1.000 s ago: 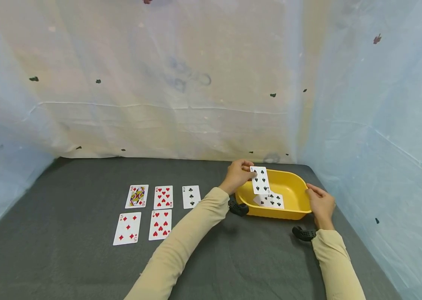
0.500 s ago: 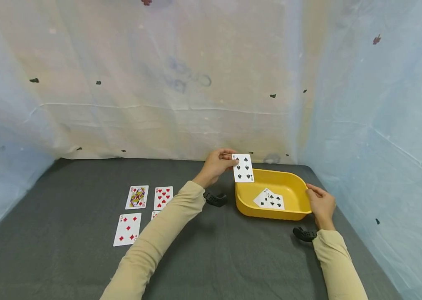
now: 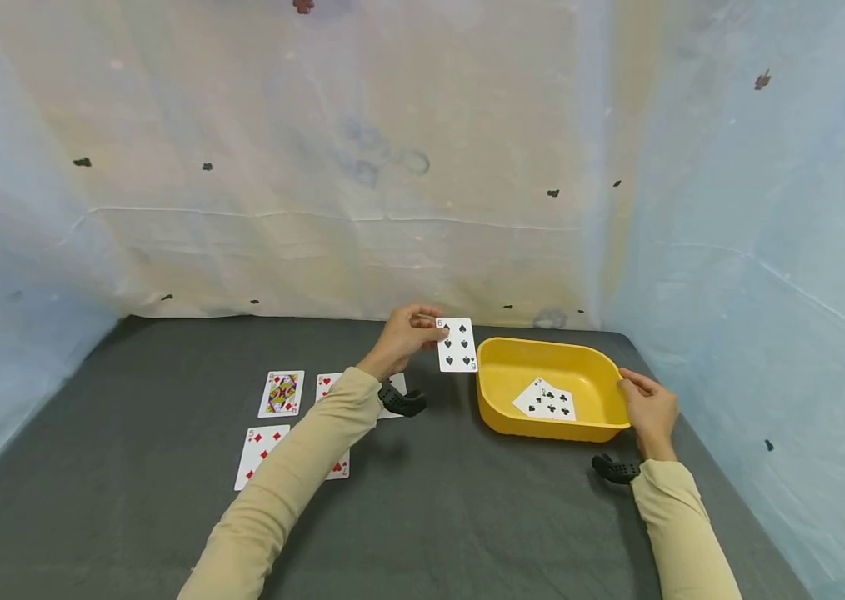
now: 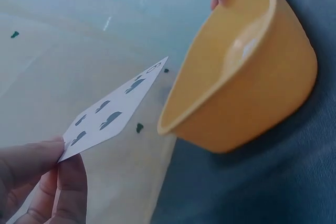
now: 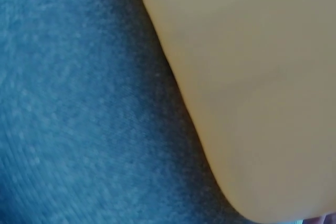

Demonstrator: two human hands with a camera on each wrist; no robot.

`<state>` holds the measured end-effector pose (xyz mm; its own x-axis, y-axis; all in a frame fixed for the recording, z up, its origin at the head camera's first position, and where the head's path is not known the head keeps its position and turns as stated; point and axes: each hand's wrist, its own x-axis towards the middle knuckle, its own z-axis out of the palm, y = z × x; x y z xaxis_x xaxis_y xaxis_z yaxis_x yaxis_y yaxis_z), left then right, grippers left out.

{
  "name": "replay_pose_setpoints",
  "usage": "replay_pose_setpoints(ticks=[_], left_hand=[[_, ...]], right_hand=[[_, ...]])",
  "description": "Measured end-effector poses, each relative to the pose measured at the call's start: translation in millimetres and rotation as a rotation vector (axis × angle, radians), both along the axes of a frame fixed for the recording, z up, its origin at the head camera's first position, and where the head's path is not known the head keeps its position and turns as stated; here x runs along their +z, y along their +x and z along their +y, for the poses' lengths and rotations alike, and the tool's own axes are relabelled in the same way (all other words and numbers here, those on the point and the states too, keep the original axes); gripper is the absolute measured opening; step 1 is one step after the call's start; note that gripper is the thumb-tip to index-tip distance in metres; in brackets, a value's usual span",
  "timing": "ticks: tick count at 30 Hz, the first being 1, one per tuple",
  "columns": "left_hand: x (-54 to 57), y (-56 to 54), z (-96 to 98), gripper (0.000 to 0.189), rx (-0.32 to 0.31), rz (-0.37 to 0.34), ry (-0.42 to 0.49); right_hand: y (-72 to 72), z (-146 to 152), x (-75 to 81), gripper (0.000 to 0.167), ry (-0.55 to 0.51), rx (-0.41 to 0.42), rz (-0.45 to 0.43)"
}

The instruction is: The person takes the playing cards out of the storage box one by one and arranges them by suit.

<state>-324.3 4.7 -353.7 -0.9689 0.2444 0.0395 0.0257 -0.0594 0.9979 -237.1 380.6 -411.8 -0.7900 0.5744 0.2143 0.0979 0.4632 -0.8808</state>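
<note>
My left hand [image 3: 400, 340] pinches a six of spades playing card [image 3: 457, 350] by its edge between thumb and fingers. The card is held up, face showing, just left of a yellow plastic tub [image 3: 542, 428]. In the left wrist view the card [image 4: 110, 109] slants toward the tub's near wall [image 4: 247, 111]. My right hand [image 3: 650, 408] grips the tub's right end at the rim. Two overlapping club cards [image 3: 548, 403] lie face up inside the tub. Only the tub's outer wall [image 5: 273, 87] and the cloth fill most of the right wrist view.
On the dark cloth [image 3: 467, 525] at left lie a queen of diamonds [image 3: 282, 394] and a five of diamonds [image 3: 263, 442]. Two heart cards and another card [image 3: 398, 383] are partly hidden by my left arm. Sheeting [image 3: 362, 267] hangs behind and at both sides.
My left hand has lifted the six of spades out from over the tub and carried it left, past the rim. The right hand stays on the tub.
</note>
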Motion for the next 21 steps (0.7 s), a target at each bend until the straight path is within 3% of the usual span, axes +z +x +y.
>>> replay_pose_setpoints(ticks=[6, 13, 21], left_hand=[[-10.4, -1.9, -9.7, 0.039, -0.018, -0.050, -0.023], [-34.6, -2.2, -16.5, 0.038, -0.052, -0.107, -0.078], [-52.6, 1.7, -12.4, 0.033, -0.040, -0.104, -0.123]], right_hand=[[-1.1, 1.1, -2.3, 0.033, 0.003, -0.021, 0.033], [-2.7, 3.0, -3.6, 0.035, -0.011, -0.035, 0.019], [-1.6, 3.3, -3.5, 0.034, -0.020, -0.032, 0.018]])
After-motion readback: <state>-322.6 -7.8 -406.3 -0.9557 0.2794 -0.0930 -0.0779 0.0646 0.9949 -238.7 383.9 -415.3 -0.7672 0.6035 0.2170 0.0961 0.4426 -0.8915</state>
